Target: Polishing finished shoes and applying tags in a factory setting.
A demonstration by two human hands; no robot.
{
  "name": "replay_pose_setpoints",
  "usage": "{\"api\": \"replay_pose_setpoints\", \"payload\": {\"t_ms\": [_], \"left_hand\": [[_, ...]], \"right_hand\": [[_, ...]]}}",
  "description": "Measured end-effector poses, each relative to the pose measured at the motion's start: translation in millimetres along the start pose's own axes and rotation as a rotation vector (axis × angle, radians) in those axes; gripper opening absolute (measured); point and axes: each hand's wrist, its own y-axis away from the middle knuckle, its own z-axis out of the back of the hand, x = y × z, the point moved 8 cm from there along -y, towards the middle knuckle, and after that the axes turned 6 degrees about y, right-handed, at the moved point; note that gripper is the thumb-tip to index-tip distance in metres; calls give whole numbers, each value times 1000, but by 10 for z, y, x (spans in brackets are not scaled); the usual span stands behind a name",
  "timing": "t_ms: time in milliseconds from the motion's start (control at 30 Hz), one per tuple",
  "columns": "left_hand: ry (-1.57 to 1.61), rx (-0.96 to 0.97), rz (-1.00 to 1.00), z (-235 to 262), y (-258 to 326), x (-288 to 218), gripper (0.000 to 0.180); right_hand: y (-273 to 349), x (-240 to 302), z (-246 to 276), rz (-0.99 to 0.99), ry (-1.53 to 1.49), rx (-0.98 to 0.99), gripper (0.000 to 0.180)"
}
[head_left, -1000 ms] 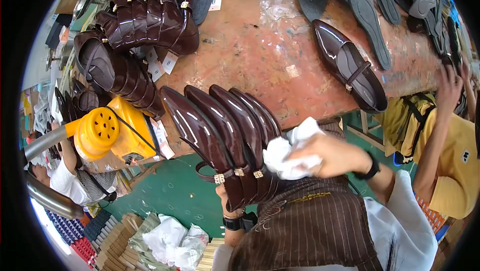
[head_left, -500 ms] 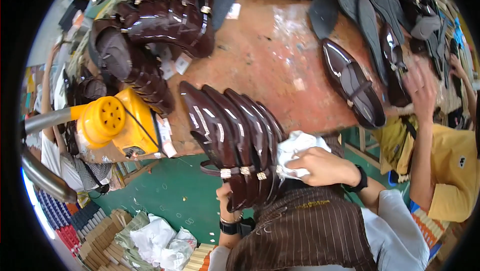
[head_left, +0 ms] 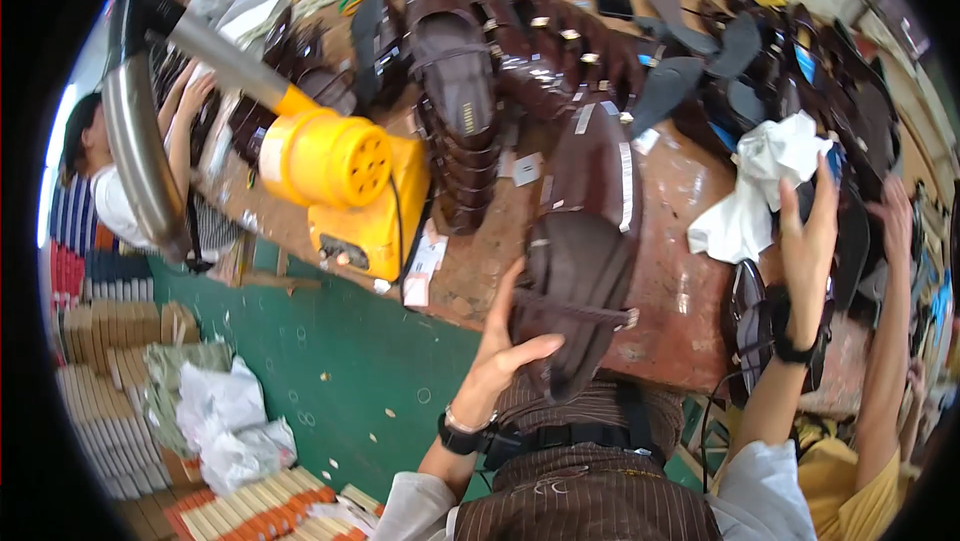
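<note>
The left hand (head_left: 505,346) grips a stack of brown shoes (head_left: 580,271) from its 9 o'clock side; the stack's long axis runs 12 to 6 over the table (head_left: 680,331) edge. The right hand (head_left: 810,241), at the stack's 3 o'clock, clutches a white cloth (head_left: 765,186).

dark brown shoes (head_left: 575,281), white cloth (head_left: 765,186), yellow blower (head_left: 350,176)

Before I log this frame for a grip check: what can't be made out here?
- Left hand: its fingers go behind the dark brown shoe, so the hold is hidden in the head view.
- Right hand: the fingertips vanish into the white cloth.
- Shoes at the far right: blurred and bent by the fisheye rim.
- Yellow blower: its near side faces away.
</note>
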Motion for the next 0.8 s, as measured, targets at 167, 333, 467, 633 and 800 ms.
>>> {"api": "replay_pose_setpoints", "payload": {"t_ms": [167, 333, 467, 633, 800], "left_hand": [[8, 83, -16, -84, -373, -19, 92], [-51, 83, 35, 39, -410, -49, 89], [48, -42, 92, 18, -239, -123, 90], [83, -121, 44, 429, -37, -342, 90], [-5, -151, 27, 520, -231, -364, 84]], "right_hand": [[1122, 649, -876, -170, -682, 810, 67], [1317, 895, -1184, -228, -802, 1154, 70], [1135, 861, -1128, -255, -823, 1129, 71], [1061, 918, -1327, -78, -638, 1215, 62], [665, 966, -1279, -128, -691, 1020, 47]]}}
